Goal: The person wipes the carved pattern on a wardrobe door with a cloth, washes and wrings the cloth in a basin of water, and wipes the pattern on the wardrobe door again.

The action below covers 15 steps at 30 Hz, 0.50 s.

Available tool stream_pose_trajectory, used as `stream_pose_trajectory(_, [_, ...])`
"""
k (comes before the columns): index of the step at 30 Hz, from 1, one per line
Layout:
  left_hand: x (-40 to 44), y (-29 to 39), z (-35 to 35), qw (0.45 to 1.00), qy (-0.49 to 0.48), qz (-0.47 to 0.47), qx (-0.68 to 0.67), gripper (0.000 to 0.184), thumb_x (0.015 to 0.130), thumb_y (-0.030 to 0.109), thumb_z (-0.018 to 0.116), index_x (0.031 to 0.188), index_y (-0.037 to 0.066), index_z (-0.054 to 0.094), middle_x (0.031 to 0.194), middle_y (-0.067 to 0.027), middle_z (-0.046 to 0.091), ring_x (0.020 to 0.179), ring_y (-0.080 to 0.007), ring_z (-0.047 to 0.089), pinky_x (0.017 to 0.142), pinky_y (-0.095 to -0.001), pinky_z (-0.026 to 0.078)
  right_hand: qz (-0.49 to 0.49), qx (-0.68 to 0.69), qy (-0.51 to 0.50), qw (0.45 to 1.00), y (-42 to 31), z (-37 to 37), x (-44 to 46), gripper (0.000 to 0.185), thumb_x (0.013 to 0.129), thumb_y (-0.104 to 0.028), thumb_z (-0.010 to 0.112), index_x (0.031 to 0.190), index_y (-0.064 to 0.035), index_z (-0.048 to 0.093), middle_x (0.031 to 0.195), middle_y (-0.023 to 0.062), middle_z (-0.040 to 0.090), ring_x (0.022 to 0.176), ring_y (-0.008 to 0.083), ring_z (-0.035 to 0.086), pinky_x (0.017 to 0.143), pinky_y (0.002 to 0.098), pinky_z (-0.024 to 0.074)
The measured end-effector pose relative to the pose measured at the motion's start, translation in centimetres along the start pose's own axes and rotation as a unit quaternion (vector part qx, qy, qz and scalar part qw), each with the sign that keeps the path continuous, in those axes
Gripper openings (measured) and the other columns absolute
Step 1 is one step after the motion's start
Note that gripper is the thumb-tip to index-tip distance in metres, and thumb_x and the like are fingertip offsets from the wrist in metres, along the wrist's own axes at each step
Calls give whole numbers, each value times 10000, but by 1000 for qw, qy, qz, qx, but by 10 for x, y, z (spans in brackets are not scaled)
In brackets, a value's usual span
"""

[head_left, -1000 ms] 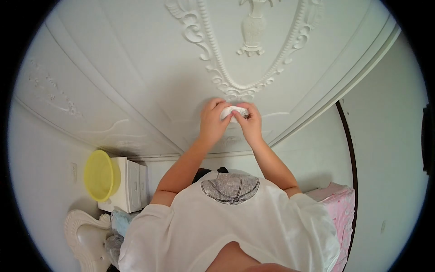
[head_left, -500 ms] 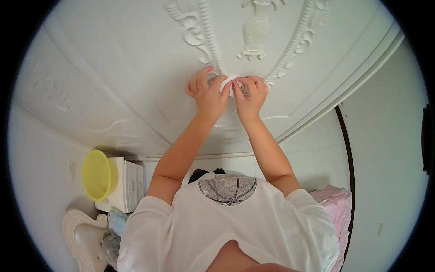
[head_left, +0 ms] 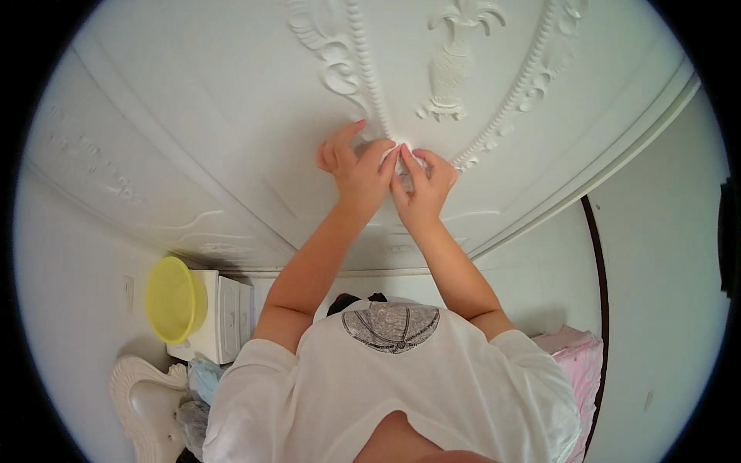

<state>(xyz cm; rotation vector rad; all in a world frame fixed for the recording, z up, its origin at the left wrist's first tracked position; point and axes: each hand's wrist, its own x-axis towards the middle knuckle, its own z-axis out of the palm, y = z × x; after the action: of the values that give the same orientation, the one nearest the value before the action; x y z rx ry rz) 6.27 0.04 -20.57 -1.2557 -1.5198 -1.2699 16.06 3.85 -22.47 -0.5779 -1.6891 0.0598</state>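
Note:
My left hand [head_left: 359, 171] is at the lower end of the raised scroll moulding [head_left: 340, 69] on the white panel [head_left: 231, 100]. Its thumb and index finger are pinched together, and the other fingers stick out to the left. Right beside it, my right hand [head_left: 423, 185] has its fingertips bent in against the same spot. Between the two sets of fingertips a small white, crumpled cloth-like piece [head_left: 401, 145] shows, mostly hidden by the fingers. Above the hands stands a vase-shaped relief [head_left: 450, 81], which neither hand touches.
A yellow basin [head_left: 171, 301] stands tilted on a white bedside cabinet [head_left: 225, 316] at lower left. Near it are a carved headboard [head_left: 147, 393] and plastic bags [head_left: 202, 380]. Pink fabric [head_left: 579, 363] lies at lower right, beside a dark strip [head_left: 599, 285] along the wall.
The view has shifted, so the panel's reliefs sit lower and further right. My right hand has turned slightly and its fingers have shifted; less of the white piece shows now.

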Motion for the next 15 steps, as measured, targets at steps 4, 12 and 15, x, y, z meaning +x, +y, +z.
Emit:
stream_pose_trajectory(4, [2, -2, 1, 1000, 22, 17, -10, 153, 635, 170, 728, 747, 196, 627, 1120, -25, 483, 1034, -226, 397, 873, -431, 231, -31, 27, 11, 999, 1, 3, 1, 278, 622, -66, 701, 895, -96, 664, 857, 33, 573, 776, 217, 515, 723, 365, 335])
stream_pose_trajectory(12, [30, -10, -4, 994, 58, 80, 42, 154, 693, 178, 685, 832, 242, 660, 1098, 9, 508, 1005, -196, 417, 855, -417, 243, -126, 108, 9, 986, 5, 11, 50, 250, 603, -27, 681, 844, -88, 654, 828, 27, 574, 750, 223, 511, 674, 358, 347])
stream_pose_trajectory(15, [20, -9, 1, 993, 55, 80, 66, 151, 706, 190, 681, 840, 257, 666, 1074, 27, 509, 1011, -185, 414, 848, -422, 251, -106, 39, 7, 994, 4, 7, 37, 221, 617, -32, 675, 825, -102, 647, 843, 19, 575, 773, 215, 510, 709, 363, 331])
